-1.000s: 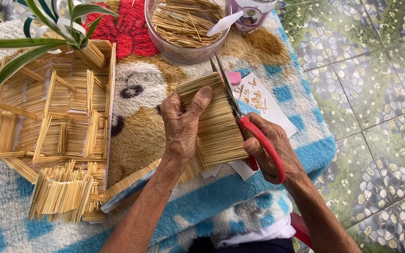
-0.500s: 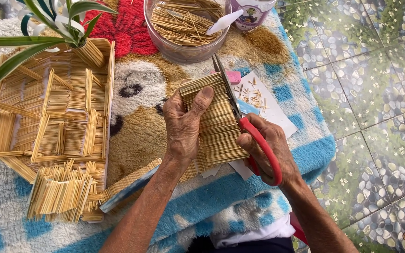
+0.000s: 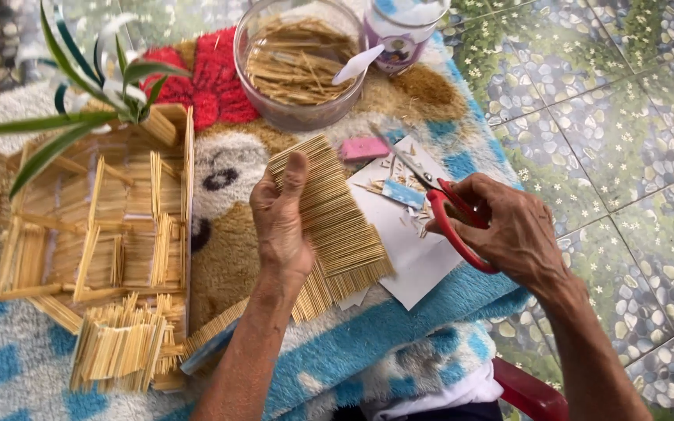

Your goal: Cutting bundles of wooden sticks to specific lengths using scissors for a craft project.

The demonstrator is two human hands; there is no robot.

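Left hand presses flat on a glued panel of thin wooden sticks; right hand grips red-handled scissors over white paper.

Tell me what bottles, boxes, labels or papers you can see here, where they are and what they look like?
Glue bottle: top middle, right of the clear bowl; white with a purple label.
White paper sheet: on the blanket, under the stick panel the left hand presses; flat, with a printed picture near the scissors in the right hand.
Pink eraser-like block: above the paper; small rectangle.
No signs or screens.
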